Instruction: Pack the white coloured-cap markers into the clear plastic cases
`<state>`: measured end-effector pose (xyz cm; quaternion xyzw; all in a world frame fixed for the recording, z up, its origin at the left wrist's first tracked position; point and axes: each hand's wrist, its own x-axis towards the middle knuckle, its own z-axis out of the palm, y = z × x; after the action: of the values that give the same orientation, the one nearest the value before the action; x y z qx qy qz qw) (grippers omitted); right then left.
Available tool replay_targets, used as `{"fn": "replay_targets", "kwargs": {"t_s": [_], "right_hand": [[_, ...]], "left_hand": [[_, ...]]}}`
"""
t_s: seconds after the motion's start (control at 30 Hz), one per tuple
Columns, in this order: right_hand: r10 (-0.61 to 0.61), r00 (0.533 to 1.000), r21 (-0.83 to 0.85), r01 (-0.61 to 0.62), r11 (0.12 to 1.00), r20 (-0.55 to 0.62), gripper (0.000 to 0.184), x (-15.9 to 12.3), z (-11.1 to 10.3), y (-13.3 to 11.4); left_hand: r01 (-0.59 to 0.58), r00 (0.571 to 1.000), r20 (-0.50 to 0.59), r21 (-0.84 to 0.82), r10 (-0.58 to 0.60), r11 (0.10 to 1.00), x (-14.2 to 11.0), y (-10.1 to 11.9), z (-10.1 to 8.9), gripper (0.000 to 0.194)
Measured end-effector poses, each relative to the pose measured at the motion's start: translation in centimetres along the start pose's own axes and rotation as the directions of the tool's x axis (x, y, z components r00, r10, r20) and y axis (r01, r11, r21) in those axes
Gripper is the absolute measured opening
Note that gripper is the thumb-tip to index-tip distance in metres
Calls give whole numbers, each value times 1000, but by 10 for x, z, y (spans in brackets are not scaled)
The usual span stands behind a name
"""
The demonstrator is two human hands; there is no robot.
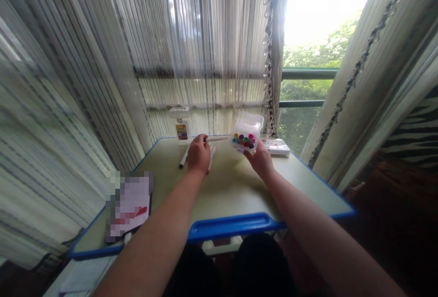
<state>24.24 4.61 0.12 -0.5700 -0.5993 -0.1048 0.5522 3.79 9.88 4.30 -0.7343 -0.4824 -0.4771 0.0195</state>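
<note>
My left hand (pixel 199 154) is closed around a white marker pen (pixel 218 139), which points right toward a clear plastic marker box (pixel 247 123). Gripped from below and the right, that box sits in my right hand (pixel 260 160), tilted so several coloured marker ends (pixel 243 140) face me. Its clear lid seems raised at the top. Beside and partly under my left hand lie loose white markers (pixel 184 158) on the desk; one has a dark end. The fingertips of my right hand are partly hidden behind the box.
A second clear container (pixel 181 126) with a printed label stands at the desk's back left. Behind my right hand lies a flat white case (pixel 278 147). A blurred-out flat item (pixel 133 201) rests at the left. The desk (pixel 232 192) has a blue edge; striped curtains (pixel 212 37) hang behind.
</note>
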Motion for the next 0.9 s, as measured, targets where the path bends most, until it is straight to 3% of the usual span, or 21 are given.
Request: {"fn": "replay_targets", "kwargs": {"t_s": [0.13,0.23,0.33,0.4,0.5,0.6,0.77,0.9], "right_hand": [[26,999,1,-26,1000,-48,50,1,-3,0],[47,998,22,-46,999,-35,48,2,-3,1],[31,999,42,-31,999,-7,44,2,-2,2],[17,1000,45,-17,999,9,45,1,-2,1],[38,999,52,-40,998,27,49,1,-2,1],[90,996,49,-92,995,28,51,0,-2,3],[125,992,69,-126,990,21,52,0,1,9],[110,994,113,-111,987,15,50,1,3,9]], "left_hand": [[21,960,-270,-172,-68,985,8,-4,-8,19],[-9,921,-376,-273,-98,962,14,-6,-13,19],[-104,886,-462,-272,-35,957,14,-1,-18,21],[-195,871,-487,-208,71,958,9,4,-19,22],[-339,858,-444,-114,258,934,1,12,-18,22],[-444,830,-415,-87,373,892,-5,16,-14,22],[-506,794,-445,-105,414,856,-12,23,-13,23],[-527,718,-583,-97,381,845,-18,33,-18,25]]}}
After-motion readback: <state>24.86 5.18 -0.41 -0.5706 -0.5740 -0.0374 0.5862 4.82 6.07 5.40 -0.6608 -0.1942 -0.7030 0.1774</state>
